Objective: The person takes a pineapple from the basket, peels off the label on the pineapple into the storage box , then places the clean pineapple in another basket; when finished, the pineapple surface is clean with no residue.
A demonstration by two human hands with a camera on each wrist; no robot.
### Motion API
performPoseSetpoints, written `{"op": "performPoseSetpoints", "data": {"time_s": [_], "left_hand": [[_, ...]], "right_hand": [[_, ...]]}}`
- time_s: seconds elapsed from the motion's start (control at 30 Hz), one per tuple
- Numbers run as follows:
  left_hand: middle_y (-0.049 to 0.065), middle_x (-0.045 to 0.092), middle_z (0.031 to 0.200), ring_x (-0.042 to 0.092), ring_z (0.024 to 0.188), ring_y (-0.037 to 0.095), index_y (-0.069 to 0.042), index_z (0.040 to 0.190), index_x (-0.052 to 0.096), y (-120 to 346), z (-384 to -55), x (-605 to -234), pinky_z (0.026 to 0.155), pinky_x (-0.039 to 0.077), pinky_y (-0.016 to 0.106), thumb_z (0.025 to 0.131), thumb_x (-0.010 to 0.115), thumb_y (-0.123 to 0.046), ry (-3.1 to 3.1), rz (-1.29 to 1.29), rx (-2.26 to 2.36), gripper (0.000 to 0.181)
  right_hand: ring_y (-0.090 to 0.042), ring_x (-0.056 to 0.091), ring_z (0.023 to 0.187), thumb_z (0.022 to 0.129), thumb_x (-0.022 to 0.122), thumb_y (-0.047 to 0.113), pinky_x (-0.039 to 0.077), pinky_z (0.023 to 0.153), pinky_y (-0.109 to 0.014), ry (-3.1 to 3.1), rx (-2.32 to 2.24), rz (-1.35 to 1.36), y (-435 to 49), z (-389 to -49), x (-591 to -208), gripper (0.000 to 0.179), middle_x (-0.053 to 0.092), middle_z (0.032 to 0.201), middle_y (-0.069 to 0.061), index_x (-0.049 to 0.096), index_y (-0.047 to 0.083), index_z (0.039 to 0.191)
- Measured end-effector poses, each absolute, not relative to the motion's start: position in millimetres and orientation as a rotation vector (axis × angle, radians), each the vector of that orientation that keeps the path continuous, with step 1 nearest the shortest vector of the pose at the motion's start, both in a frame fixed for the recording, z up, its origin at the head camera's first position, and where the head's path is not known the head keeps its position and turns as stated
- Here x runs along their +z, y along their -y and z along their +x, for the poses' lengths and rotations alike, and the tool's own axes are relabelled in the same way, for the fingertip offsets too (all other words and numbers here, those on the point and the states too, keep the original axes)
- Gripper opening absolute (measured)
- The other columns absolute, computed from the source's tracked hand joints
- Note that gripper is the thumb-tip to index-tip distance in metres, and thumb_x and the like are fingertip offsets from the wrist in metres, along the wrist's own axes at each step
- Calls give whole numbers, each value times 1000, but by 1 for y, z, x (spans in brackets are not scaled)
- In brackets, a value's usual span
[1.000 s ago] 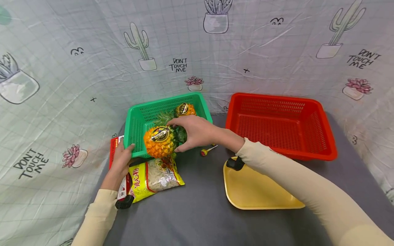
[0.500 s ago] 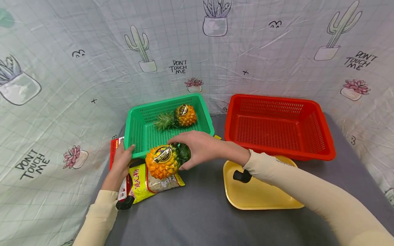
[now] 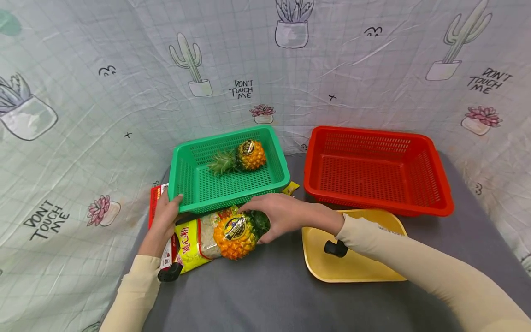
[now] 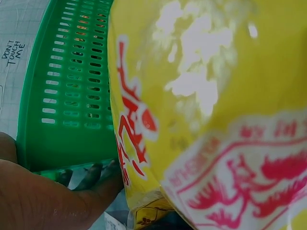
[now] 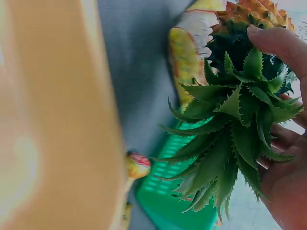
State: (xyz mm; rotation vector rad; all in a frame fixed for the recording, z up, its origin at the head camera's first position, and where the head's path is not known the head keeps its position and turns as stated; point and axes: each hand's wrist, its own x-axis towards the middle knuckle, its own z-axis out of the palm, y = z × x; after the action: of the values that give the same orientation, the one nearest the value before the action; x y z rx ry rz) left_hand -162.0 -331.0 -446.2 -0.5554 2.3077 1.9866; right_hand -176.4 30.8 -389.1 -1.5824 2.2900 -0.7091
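My right hand [image 3: 279,216] holds a small orange pineapple [image 3: 235,235] with a gold-and-black label, gripping it where the fruit meets its leafy crown. In the right wrist view the thumb presses on the fruit and the spiky green crown [image 5: 225,139] hangs in front of the palm. The pineapple overlaps a yellow food bag [image 3: 188,246] in the head view. My left hand [image 3: 163,216] grips the front left corner of the green basket [image 3: 232,199], thumb over the rim. Inside this basket lies a second pineapple [image 3: 250,155], crown toward the left.
To the right stands a red basket [image 3: 373,203], with a yellow tray [image 3: 352,269] in front of it. A red-and-white box [image 3: 167,258] lies under my left hand, beside the bag. The right wrist view shows a lollipop [image 5: 138,166] near the tray. Patterned cloth hangs behind.
My right hand has carried the pineapple from over the green basket toward me and to the right, past its front rim. The left hand keeps its grip on the corner.
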Motion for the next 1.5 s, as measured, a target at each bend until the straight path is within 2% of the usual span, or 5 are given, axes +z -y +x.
{"op": "performPoseSetpoints", "data": {"time_s": [0.63,0.9,1.13,1.4,1.5], "left_hand": [[22,25,167,37,144,41,-13,171,8,331,-159,-448,115,38,55,116,38,-23,-2290,-567,2003,63],[21,25,168,39,144,41,-14,172,8,331,-160,-448,115,39,55,116,38,-24,-2312,-569,1988,64],[22,28,167,39,144,39,-10,171,11,331,-161,-446,116,37,54,116,39,-23,-2384,-552,1954,62],[19,34,163,46,138,35,-11,170,16,334,-157,-446,113,42,44,110,54,-45,-2348,-508,1987,78],[19,33,162,43,140,36,-9,169,18,329,-146,-443,114,40,46,107,58,-51,-2538,-507,1914,84]], "right_hand": [[-12,56,128,86,89,40,47,107,-35,-2168,-685,-1624,-47,-171,-419,76,61,143,3,57,19,151],[-13,59,126,83,91,33,49,105,-33,-2104,-671,-1660,-52,-169,-424,74,63,139,1,60,17,149],[-10,56,128,83,92,30,47,106,-32,-2105,-652,-1597,-54,-172,-430,75,61,141,4,58,19,149],[-10,53,131,83,91,31,44,110,-34,-2105,-649,-1570,-58,-174,-437,75,59,144,4,56,19,149],[-12,54,130,83,91,31,45,109,-34,-2098,-666,-1588,-58,-174,-439,75,59,143,3,57,18,148]]}}
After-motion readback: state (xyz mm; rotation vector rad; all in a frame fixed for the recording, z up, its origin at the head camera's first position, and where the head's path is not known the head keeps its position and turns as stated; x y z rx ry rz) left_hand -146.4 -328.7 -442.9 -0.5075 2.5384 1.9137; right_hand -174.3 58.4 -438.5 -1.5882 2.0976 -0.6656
